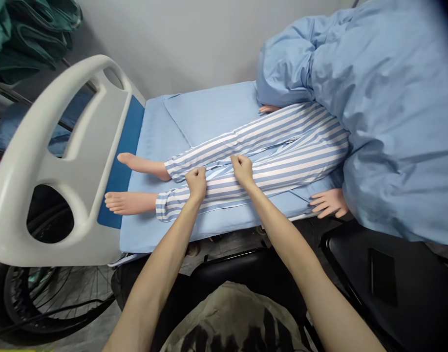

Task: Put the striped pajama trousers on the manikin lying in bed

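A manikin in blue-and-white striped trousers (297,168) lies on a bed, its bare feet (130,203) pointing left. My left hand (196,183) is closed in a fist over the nearer trouser leg, toward the shin. Farther right, around knee level, my right hand (242,170) is also a fist, at the inner side of that same leg. No cloth shows bunched in either fist, and whether they touch the trousers is hard to tell. A light blue quilt (392,107) covers the upper body, with a manikin hand (329,202) sticking out at its near edge.
The bed has a light blue sheet (209,112) and a white footboard (95,122) on the left. Black chairs (421,293) stand along the near side, one bearing a dark phone-like slab (382,276). A wheel (29,298) is below the footboard, and green cloth (33,36) hangs upper left.
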Tool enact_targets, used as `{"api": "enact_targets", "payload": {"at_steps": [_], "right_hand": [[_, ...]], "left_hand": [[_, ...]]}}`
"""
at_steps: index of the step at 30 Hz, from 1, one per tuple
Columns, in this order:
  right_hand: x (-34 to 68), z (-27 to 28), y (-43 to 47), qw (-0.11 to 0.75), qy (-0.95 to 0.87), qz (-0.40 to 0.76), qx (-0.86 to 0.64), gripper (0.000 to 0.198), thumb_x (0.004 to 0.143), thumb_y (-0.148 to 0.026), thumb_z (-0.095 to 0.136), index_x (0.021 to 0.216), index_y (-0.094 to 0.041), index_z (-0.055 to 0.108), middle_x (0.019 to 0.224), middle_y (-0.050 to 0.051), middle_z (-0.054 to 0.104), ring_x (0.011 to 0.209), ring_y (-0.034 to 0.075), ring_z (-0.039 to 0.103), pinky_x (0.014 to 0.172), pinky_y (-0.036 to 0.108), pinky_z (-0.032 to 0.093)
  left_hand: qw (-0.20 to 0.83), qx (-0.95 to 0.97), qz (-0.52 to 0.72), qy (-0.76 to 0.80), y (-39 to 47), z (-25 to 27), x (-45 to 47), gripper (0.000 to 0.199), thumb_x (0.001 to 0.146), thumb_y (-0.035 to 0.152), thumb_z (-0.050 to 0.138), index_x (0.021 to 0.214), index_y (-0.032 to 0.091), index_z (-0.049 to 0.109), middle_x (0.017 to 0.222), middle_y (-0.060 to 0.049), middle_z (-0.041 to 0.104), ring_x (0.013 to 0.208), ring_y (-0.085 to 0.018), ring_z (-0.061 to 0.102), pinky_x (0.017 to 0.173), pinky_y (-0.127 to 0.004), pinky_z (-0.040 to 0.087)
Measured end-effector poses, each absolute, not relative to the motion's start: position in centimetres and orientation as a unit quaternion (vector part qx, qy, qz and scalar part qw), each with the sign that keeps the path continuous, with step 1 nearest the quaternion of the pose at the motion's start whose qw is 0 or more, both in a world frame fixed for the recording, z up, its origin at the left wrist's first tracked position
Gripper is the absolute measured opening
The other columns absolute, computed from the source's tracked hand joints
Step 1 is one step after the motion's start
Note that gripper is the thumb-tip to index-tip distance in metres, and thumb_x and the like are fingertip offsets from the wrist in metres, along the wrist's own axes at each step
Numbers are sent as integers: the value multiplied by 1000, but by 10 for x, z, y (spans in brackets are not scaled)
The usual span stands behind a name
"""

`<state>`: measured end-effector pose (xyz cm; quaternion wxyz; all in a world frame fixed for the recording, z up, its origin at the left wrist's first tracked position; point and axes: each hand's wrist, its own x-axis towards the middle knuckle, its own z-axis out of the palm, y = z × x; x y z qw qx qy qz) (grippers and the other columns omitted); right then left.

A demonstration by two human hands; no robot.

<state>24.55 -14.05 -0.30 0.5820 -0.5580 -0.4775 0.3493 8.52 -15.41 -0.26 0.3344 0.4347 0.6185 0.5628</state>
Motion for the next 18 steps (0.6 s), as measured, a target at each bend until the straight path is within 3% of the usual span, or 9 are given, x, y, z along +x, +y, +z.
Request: {"api": "enact_targets", "payload": {"at_steps": [6, 12, 18], "right_hand": [[249, -16, -137, 603, -448, 358, -555, 47, 91, -48, 52, 59, -22, 30, 57, -4, 31, 58, 10, 32, 58, 25, 31], [267, 0, -135, 645, -384, 386, -536, 46, 91, -49, 51, 58, -23, 32, 54, -4, 34, 54, 10, 32, 55, 26, 32], [333, 12, -134, 626, -467, 255, -570, 51, 94, -51, 52, 59, -22, 29, 56, -4, 30, 56, 10, 32, 57, 25, 30]], "left_hand": [[356, 409, 643, 540, -128, 31, 143, 37, 79, 18, 56, 52, 19, 30, 52, 4, 27, 51, -8, 26, 50, -24, 23], [366, 449, 564, 588, -135, 10, 183, 42, 78, 14, 56, 50, 20, 25, 52, 5, 21, 54, -9, 22, 53, -26, 21], [366, 524, 517, 570, -137, -8, 174, 40, 78, 16, 56, 50, 20, 28, 53, 5, 22, 55, -10, 24, 57, -27, 21]]}}
